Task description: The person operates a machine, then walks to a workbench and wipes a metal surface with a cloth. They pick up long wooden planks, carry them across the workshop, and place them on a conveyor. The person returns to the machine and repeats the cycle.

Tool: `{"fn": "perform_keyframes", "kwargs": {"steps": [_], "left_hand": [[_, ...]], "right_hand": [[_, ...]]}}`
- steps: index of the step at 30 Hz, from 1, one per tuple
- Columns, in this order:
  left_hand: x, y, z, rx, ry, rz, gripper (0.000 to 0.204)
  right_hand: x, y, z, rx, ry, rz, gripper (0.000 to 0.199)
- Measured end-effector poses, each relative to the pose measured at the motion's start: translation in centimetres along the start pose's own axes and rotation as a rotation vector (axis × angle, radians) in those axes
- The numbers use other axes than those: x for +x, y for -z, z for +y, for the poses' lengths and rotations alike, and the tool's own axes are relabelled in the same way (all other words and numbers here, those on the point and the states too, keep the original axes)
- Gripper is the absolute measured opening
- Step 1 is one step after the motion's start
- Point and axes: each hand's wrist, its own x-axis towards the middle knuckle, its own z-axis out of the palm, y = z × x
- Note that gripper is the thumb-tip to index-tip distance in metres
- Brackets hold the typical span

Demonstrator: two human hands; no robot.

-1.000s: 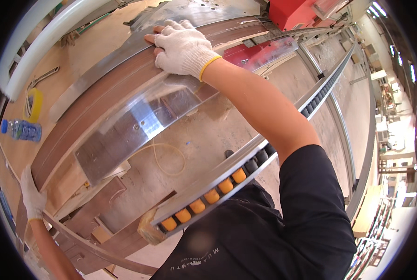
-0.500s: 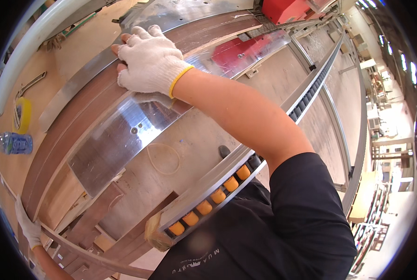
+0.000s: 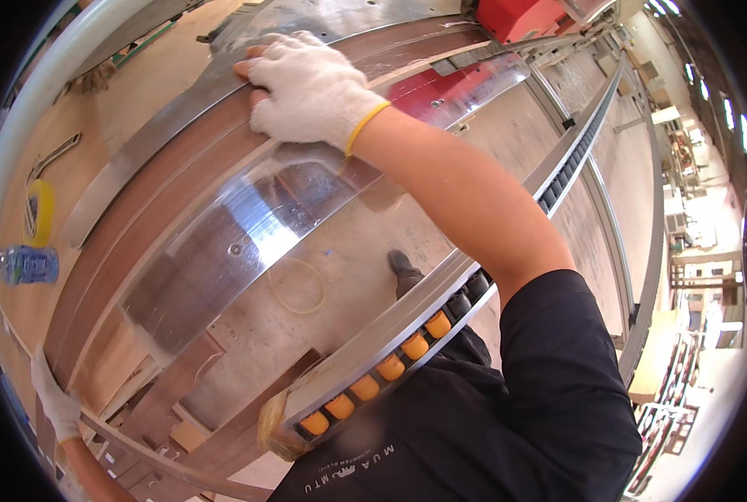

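Note:
A long brown board (image 3: 131,238) lies along the metal machine edge, running from the lower left to the upper right. My right hand (image 3: 315,92), in a white knit glove with a yellow cuff and bare fingertips, rests open on top of the board, fingers stretched across it. At the far lower left, my left hand (image 3: 56,402), also gloved, holds the same board near its near end; its fingers are partly hidden. A shiny metal plate (image 3: 214,259) sits beside the board, on the side nearer to me.
A water bottle (image 3: 24,264), a yellow tape roll (image 3: 39,213) and a wrench (image 3: 56,155) lie on the left tabletop. A rail with orange and black rollers (image 3: 390,366) runs close to my body. A red machine housing (image 3: 520,18) stands at the top. Brown offcuts (image 3: 173,376) lie below.
My right hand has moved up and to the right in the picture, staying on the board, with its fingers closer together. The left hand has shifted only slightly.

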Motion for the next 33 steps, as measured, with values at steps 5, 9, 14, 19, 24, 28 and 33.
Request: {"fn": "perform_keyframes", "kwargs": {"steps": [5,9,14,19,24,28,33], "left_hand": [[1.2,0.3,3.1,0.002,-0.032,0.055,0.093],[1.6,1.6,4.9,-0.070,0.000,0.034,0.095],[-0.3,2.2,2.4,-0.240,-0.051,0.025,0.097],[-2.2,0.6,-3.9,-0.208,0.014,-0.006,0.096],[-2.3,-0.6,-6.7,-0.102,-0.065,0.006,0.093],[-1.8,-0.5,-5.1,-0.101,-0.066,0.014,0.092],[0.0,0.1,-1.2,-0.081,-0.080,0.009,0.088]], "right_hand": [[0.0,1.1,-3.5,-0.085,-0.159,-0.071,0.057],[0.8,-1.0,-6.4,-0.006,-0.046,-0.053,0.060],[1.2,-1.7,-5.9,0.050,-0.022,-0.022,0.055],[1.1,-1.5,-5.7,0.070,-0.019,-0.049,0.054],[1.1,-1.7,-4.8,0.066,-0.040,-0.064,0.054],[0.8,-1.1,-3.1,0.066,-0.051,-0.017,0.053],[0.3,-0.5,-0.3,0.089,-0.029,-0.001,0.049]]}}
